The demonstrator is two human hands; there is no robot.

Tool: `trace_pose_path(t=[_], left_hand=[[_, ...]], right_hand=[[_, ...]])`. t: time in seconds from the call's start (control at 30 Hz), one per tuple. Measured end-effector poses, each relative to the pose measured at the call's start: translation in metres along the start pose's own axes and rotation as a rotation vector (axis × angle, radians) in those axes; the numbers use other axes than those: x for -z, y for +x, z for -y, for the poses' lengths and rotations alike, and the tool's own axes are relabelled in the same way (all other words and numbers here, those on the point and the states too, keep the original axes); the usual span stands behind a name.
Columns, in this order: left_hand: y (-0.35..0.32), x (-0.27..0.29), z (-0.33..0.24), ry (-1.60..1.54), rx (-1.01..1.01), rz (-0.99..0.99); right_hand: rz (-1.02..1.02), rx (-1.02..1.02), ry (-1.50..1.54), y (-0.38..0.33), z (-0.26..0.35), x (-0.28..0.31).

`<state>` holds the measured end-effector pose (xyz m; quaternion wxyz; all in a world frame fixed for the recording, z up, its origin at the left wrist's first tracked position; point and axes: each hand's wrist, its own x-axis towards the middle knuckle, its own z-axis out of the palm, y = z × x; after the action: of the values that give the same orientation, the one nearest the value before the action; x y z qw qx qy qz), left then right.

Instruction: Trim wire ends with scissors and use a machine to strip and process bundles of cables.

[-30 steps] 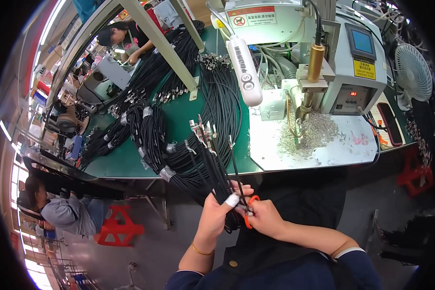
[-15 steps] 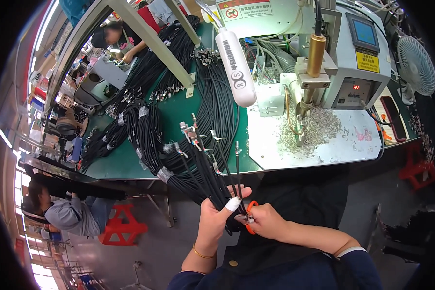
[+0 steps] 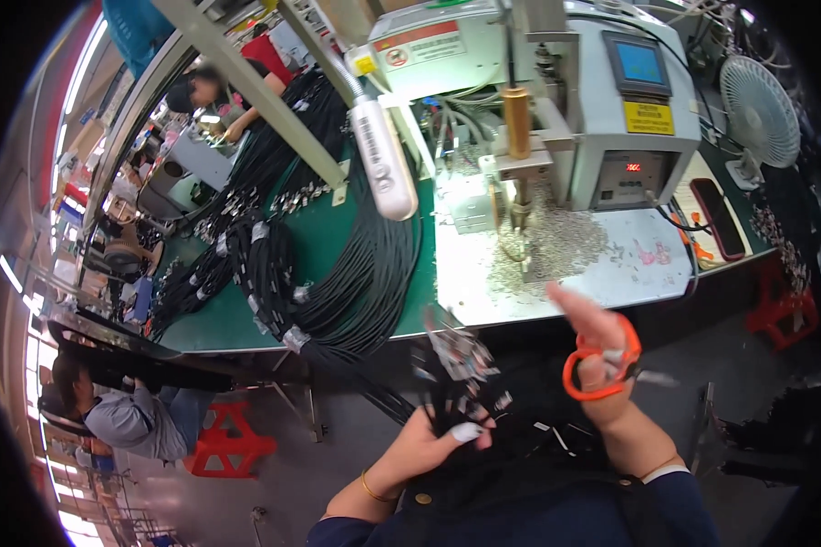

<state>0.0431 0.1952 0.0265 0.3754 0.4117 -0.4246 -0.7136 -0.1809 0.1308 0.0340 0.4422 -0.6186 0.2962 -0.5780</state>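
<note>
Two grips stand apart in front of the grey machine (image 3: 593,137), each of them occupied. Ahead of the machine and toward its left, the left grip (image 3: 433,445) is closed around a bundle of black cables (image 3: 449,397), just off the front edge of the green tabletop (image 3: 327,239). Directly in front of the machine, the right grip (image 3: 602,330) bears orange-handled scissors (image 3: 597,395), their loops about its digits, with some fingers stretched out rather than clenched; the blades are blurred and apart from the cables. As far as it goes, the work seems partway along: the held bundle is gathered and shows metal ends (image 3: 463,351), so fitting those ends looks done, but motion blur hides whether each strand is trimmed, and I cannot tell how many cables need the scissors. To the machine's left, a long fan of black cables (image 3: 388,273) curves over the tabletop, and farther left a thick coil (image 3: 263,264) bears clear wraps, which suggests that its binding is finished. Beneath the machine's press head lies a heap of small metal pieces (image 3: 566,242), perhaps stock for more ends.
</note>
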Motion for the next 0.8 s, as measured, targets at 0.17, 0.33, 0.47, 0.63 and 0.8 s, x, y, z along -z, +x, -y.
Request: trace_pose_path(t=[0.17,0.33,0.47,0.63,0.8], left_hand=[[0.035,-0.026,0.013,0.336,-0.101,0.07],[0.064,-0.036,0.022,0.537,-0.163,-0.066],[0.074,-0.037,0.027,0.661,-0.205,-0.084],[0.089,-0.031,0.037,0.189,-0.093,-0.11],[0.099,-0.02,0.031,0.381,-0.139,-0.1]], right_hand=[[0.586,0.156,-0.344,0.002,0.018,0.005],[0.543,0.166,-0.392,-0.007,0.011,0.023],[0.431,0.31,-0.735,-0.002,0.013,0.033],[0.637,0.31,-0.798,0.005,-0.008,0.014],[0.29,0.133,-0.52,0.004,-0.02,0.011]])
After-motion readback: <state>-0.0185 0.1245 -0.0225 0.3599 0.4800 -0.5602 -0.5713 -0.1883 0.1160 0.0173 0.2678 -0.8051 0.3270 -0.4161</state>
